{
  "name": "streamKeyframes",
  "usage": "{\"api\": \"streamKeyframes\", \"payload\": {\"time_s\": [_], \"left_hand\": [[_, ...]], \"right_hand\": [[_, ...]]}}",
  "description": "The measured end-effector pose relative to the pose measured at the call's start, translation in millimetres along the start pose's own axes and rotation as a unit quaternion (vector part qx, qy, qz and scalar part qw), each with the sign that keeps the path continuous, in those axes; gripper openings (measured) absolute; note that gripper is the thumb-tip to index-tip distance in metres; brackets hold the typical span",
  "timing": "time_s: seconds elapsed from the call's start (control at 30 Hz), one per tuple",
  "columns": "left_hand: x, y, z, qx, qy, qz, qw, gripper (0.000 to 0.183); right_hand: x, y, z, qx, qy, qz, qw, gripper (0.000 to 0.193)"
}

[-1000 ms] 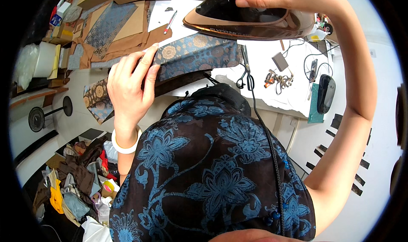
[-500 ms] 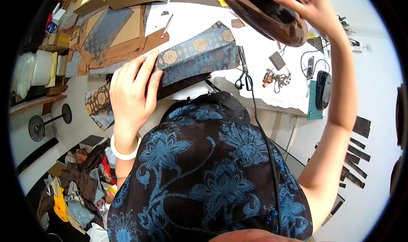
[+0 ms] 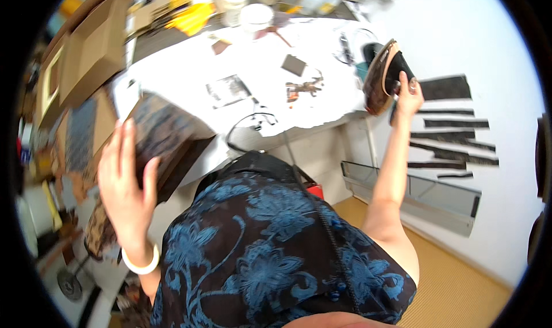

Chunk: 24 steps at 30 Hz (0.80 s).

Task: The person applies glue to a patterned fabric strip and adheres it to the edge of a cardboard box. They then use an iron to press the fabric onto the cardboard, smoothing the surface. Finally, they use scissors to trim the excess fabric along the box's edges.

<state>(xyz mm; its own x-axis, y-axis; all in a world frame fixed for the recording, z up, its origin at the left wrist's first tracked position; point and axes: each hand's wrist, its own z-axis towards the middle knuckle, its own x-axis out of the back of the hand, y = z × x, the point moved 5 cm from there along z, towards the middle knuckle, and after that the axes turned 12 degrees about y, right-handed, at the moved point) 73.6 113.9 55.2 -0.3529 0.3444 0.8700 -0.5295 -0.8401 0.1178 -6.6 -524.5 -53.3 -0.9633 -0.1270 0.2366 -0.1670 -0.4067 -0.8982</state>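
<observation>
My left hand (image 3: 127, 181) rests its outstretched, parted fingers on a blue and brown patterned cloth (image 3: 167, 126) at the table's front left. This cloth is smeared by motion, and its dark underside hangs over the table edge. At the right end of the table, my right hand (image 3: 408, 98) is closed around the handle of a brown and black clothes iron (image 3: 376, 86). The iron is held tilted, its narrow end pointing up and away. Black-handled scissors (image 3: 264, 119), blurred, lie near the front edge between my hands.
A white sheet (image 3: 253, 57) covers the table. On it are a small dark block (image 3: 294, 64), a bundled cord (image 3: 305, 89) and a grey-white flat piece (image 3: 229, 91). White tubs (image 3: 256, 18) stand behind. Cardboard boxes (image 3: 95, 52) sit far left. Dark strips (image 3: 454, 135) hang on the right wall.
My right hand has carried the iron from above the table's far middle to its right end, lower down. The view has swung right. My left hand stays at the patterned cloth, fingers more spread.
</observation>
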Motion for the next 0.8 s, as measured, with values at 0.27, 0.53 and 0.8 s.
{"api": "streamKeyframes", "payload": {"time_s": [0.27, 0.53, 0.8], "left_hand": [[-38, 44, 35, 0.036, -0.024, 0.04, 0.998, 0.054], [-39, 44, 16, 0.006, 0.036, 0.012, 0.999, 0.048], [-39, 54, 32, 0.081, 0.03, -0.031, 0.996, 0.049]], "right_hand": [[32, 196, 182, -0.061, 0.077, 0.087, 0.991, 0.042], [-41, 288, 281, -0.076, 0.015, 0.049, 0.996, 0.049], [-101, 391, 344, -0.049, -0.214, -0.077, 0.972, 0.067]]}}
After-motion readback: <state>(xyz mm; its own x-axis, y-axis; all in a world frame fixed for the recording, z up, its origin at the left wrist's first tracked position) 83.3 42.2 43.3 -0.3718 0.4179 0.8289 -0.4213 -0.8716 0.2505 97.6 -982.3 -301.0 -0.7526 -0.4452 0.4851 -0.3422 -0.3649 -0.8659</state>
